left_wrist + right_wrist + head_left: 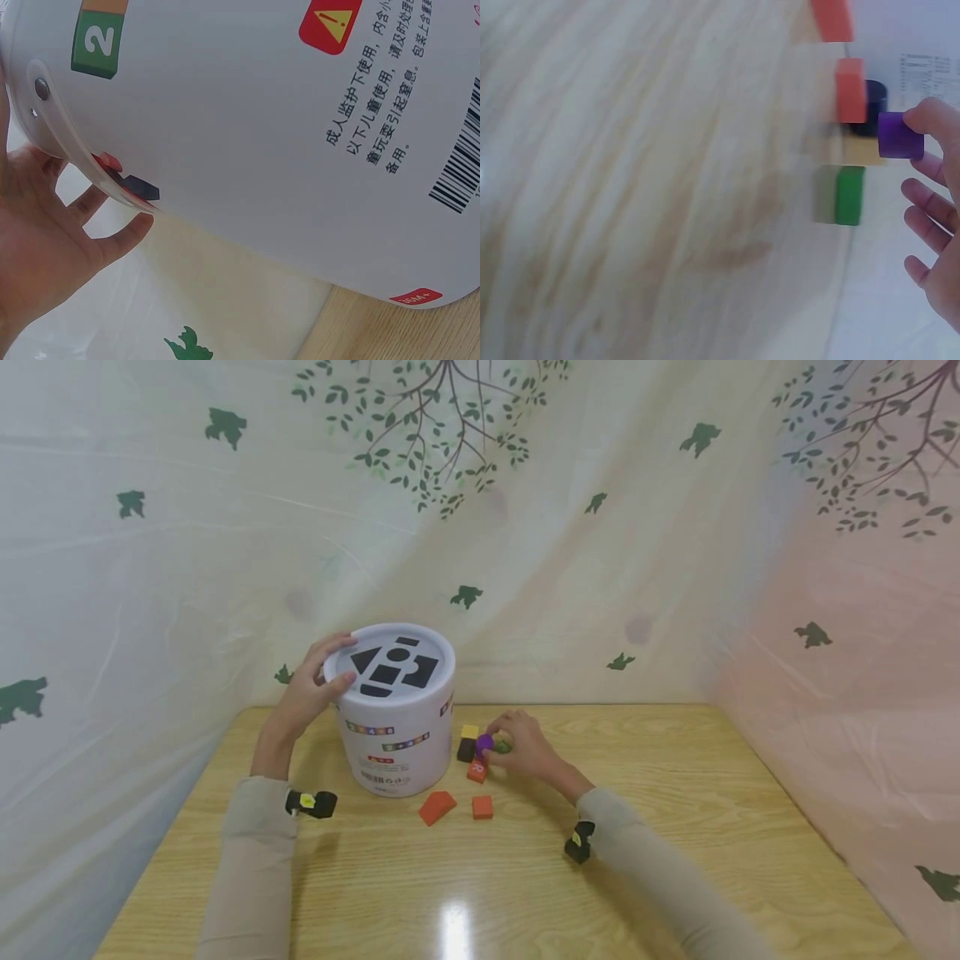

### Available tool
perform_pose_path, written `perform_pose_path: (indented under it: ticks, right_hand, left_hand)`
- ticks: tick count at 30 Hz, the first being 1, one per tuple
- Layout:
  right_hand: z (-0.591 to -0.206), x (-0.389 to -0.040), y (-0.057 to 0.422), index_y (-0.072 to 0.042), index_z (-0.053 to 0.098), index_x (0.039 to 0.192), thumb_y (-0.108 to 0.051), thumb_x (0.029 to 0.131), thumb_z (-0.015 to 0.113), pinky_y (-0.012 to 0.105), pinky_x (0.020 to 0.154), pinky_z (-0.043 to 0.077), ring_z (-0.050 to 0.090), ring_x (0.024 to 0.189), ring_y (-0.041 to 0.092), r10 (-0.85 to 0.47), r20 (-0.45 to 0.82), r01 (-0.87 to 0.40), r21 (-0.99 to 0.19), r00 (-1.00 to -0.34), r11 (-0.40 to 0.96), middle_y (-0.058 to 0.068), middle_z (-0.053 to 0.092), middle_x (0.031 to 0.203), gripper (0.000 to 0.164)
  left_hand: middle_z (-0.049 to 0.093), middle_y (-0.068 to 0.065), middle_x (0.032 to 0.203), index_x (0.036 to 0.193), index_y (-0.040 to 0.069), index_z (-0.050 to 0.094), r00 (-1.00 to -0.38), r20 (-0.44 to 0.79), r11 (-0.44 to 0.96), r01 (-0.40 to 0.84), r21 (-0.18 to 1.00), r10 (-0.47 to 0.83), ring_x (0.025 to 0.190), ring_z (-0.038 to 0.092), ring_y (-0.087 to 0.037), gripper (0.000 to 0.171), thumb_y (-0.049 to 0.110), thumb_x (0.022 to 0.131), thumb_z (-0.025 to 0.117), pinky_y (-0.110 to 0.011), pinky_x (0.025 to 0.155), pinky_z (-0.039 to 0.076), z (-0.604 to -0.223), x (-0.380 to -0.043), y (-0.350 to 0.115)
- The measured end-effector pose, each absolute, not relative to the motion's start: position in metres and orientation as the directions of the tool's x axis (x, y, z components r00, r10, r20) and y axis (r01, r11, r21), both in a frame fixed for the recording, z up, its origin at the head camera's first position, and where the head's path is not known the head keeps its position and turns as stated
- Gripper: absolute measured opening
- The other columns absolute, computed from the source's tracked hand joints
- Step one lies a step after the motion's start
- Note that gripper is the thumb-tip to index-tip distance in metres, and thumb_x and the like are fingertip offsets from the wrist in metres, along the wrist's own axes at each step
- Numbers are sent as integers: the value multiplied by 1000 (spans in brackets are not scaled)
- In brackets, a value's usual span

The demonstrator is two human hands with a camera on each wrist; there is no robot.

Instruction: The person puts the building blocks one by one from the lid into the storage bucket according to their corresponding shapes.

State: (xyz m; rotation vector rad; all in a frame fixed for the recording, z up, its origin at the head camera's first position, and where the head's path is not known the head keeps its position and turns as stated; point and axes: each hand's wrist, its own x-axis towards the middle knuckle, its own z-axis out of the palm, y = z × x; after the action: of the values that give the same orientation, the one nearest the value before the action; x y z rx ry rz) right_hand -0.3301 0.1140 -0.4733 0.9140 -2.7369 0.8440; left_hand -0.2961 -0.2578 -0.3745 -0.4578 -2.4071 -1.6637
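Observation:
My left hand (306,692) rests on the rim of a white bucket (401,752), its thumb and a finger lying over the lid. Dark shape cut-outs mark the lid (341,662). In the left wrist view the fingers (124,238) are spread beside the bucket's handle strap (75,146). My right hand (525,745) pinches a purple block (900,136) between thumb and finger, to the right of the bucket. Around it are a green block (850,196), a black block (466,750), a yellow block (469,731) and a red block with a letter (477,770).
An orange-red angular block (437,807) and a red square block (482,807) lie in front of the bucket. The wooden table (637,860) meets a printed curtain (570,610) along its back edge.

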Motion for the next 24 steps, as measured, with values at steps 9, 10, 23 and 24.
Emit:
perform_pose_path:
  ticks: [9, 10, 23, 24]
  right_hand:
    - [-453, -335, 115, -8, 73, 107, -23, 81, 83, 49, 96, 46, 56, 107, 30, -502, 417, -652, -444, -757, 615, 11, 68, 111, 32]
    - [-449, -335, 115, -8, 73, 108, -23, 81, 83, 48, 95, 45, 56, 106, 30, -501, 421, -653, -452, -756, 607, 11, 68, 111, 33]
    - [-391, -335, 112, -7, 71, 108, -23, 82, 82, 55, 99, 38, 51, 113, 32, -479, 516, -699, -441, -710, 562, 12, 66, 114, 32]
    - [-386, -335, 111, -7, 71, 108, -23, 82, 82, 55, 100, 38, 51, 114, 32, -476, 525, -703, -439, -706, 559, 12, 66, 114, 32]
  left_hand:
    - [16, -9, 170, 157, 13, 36, -932, 330, 326, 361, 874, 146, 152, 22, -41, 67, 25, 96, 61, -70, 121, 23, -375, -296, -258]
    - [16, -9, 170, 157, 13, 36, -933, 329, 326, 359, 874, 146, 152, 22, -41, 67, 26, 96, 61, -70, 121, 23, -375, -296, -258]
    - [16, -10, 170, 157, 14, 36, -932, 332, 338, 361, 869, 144, 152, 21, -42, 67, 27, 96, 61, -71, 121, 22, -376, -297, -258]
    - [16, -10, 170, 157, 13, 36, -931, 334, 338, 364, 868, 144, 152, 22, -42, 67, 27, 96, 61, -71, 121, 22, -376, -297, -258]
